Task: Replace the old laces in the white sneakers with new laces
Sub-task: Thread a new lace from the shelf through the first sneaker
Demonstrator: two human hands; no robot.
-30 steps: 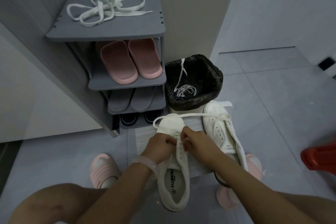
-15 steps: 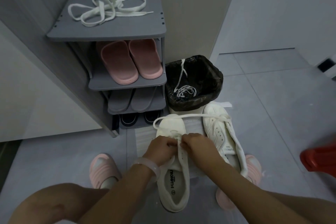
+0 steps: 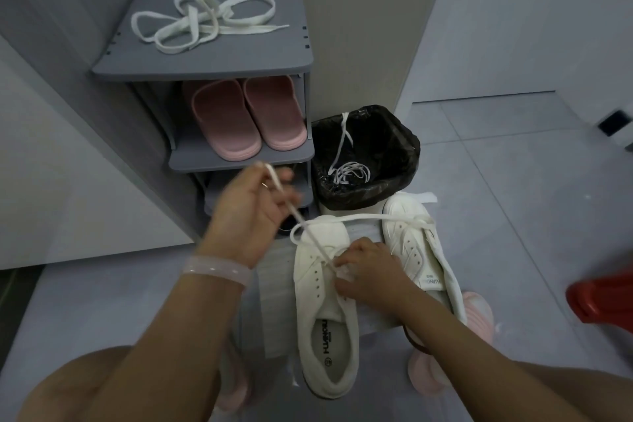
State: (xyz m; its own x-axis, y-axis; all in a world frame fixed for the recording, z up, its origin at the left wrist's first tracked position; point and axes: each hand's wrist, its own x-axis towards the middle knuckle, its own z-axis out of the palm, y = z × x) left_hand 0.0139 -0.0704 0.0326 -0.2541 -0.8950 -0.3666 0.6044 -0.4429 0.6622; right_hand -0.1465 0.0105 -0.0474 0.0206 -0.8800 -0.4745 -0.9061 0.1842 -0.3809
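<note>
**Lace drawn taut over white sneaker beside shoe rack**

We see the left hand (image 3: 251, 212) raised at about ten o'clock from the near white leather sneaker (image 3: 325, 312), its fingers curled round the end of a flat white lace (image 3: 310, 233) that runs tight down to the shoe's eyelets. The right hand (image 3: 371, 272) rests on the same sneaker's tongue area, fingers bent and pinching the lace where it meets the eyelets. The lace also loops across the toe toward the second white sneaker (image 3: 416, 250), which lies just beside the first at two o'clock. Both shoes sit on a pale grey sheet (image 3: 274, 301) on the tiled floor.

At twelve o'clock from the shoes stands a bin lined with a black plastic bag (image 3: 366, 154), holding a thin white lace (image 3: 349, 171). At eleven o'clock we see a grey tiered shoe rack (image 3: 205, 62); a loose bundle of wide white laces (image 3: 202, 22) lies on its top shelf, and a pair of pink rubber slippers (image 3: 246, 116) on the shelf below. A pale translucent wristband (image 3: 215, 269) circles the left wrist. A red plastic object (image 3: 603, 295) shows at three o'clock, blurred.
</note>
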